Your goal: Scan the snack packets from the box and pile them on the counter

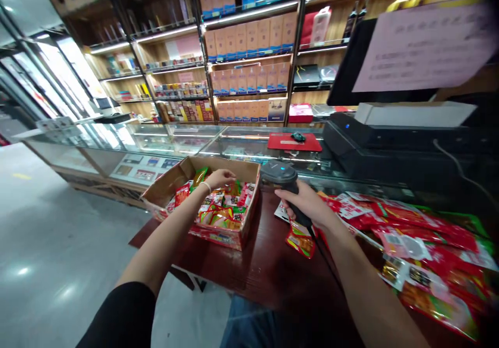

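Note:
My right hand point(307, 202) is wrapped round the handle of a black barcode scanner point(279, 171), its head pointing left toward the box. The scanner's cable trails down behind my wrist. Over the cardboard box point(252, 218) hovers my left hand point(219, 178), fingers loosely bent and apart, with nothing visible in them. Snack packets point(218, 215) in red, green and white fill the box below it. Just under the scanner, a small red snack packet point(301, 244) lies on the dark wooden table point(253, 275).
A large pile of red snack packets point(421, 244) spreads over the table's right side. Behind stand a glass display counter point(175, 137), a red mat point(275, 141) with a mouse point(298, 137), and a black monitor point(351, 62) bearing a paper sheet. Stocked shelves line the wall.

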`<action>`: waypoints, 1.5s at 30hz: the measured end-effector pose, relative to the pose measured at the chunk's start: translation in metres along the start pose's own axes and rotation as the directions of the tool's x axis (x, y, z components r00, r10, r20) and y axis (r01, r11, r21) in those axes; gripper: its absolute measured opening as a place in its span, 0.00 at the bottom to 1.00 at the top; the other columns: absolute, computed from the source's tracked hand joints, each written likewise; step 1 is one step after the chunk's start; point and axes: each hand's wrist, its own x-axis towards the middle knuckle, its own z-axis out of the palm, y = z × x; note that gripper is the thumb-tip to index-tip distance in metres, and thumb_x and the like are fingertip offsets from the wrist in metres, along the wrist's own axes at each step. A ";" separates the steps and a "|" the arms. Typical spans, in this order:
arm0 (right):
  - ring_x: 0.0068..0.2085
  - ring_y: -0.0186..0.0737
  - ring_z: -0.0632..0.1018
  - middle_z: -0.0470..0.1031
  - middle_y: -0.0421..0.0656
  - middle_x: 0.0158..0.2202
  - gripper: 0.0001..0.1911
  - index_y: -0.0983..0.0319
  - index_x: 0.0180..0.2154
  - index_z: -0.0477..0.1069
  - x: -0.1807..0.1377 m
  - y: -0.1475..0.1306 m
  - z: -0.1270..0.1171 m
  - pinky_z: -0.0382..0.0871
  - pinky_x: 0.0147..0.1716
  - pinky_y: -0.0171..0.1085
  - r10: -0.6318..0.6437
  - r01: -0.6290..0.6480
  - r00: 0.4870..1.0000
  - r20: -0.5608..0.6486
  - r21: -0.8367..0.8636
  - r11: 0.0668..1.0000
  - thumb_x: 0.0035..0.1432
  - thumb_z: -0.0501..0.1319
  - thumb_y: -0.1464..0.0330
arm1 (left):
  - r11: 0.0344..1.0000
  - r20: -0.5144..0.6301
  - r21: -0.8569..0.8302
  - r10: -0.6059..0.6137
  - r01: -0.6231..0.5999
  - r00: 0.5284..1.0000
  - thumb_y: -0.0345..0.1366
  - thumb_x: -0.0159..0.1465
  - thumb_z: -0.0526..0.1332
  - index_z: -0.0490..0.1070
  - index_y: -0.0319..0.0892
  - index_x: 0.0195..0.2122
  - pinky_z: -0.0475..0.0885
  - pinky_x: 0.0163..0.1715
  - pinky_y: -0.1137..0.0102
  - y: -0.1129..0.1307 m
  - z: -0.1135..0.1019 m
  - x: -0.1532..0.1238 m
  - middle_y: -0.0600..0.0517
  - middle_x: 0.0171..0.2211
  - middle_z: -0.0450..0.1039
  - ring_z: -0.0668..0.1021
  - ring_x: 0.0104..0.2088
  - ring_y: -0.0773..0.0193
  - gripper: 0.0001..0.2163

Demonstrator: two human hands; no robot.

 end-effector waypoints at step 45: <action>0.15 0.33 0.68 0.66 0.31 0.19 0.19 0.56 0.40 0.60 0.023 0.012 0.006 0.62 0.13 0.31 0.061 -0.062 0.998 -0.025 -0.016 0.998 0.54 0.66 0.58 | 0.778 -0.031 -0.628 -0.049 0.019 0.998 0.25 0.55 0.66 0.67 0.37 0.38 0.77 0.34 0.72 0.005 -0.005 -0.007 0.50 0.30 0.76 0.78 0.27 0.70 0.11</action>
